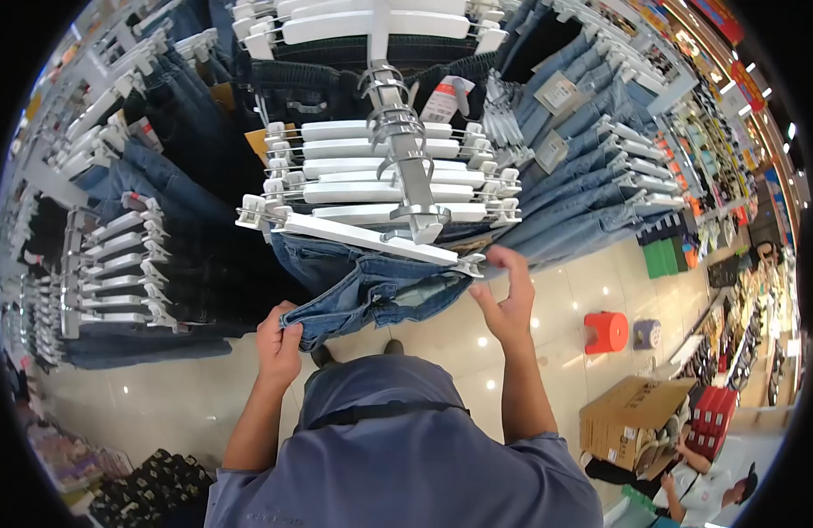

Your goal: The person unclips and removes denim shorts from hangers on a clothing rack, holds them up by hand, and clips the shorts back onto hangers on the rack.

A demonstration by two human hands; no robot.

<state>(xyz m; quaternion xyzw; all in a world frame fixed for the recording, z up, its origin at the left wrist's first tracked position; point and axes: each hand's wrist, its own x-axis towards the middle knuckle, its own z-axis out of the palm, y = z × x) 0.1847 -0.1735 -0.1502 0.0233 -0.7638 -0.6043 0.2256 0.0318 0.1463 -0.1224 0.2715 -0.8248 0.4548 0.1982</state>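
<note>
A pair of blue jeans (345,295) hangs from a white clip hanger (371,238) at the front of the rack. Its waistband droops below the hanger on the left side. My left hand (279,343) pinches the left end of that waistband. Close to the metal-and-white clip (470,265) at the hanger's right end is my right hand (510,299), thumb and forefinger apart. The clip sits at the right side of the jeans; whether it grips the cloth is hard to make out.
A metal display arm (408,167) carries several white hangers. More jeans (573,207) hang to the right, dark trousers (213,264) to the left. A red stool (606,332) and a cardboard box (631,422) stand on the floor. Another person (701,484) is at lower right.
</note>
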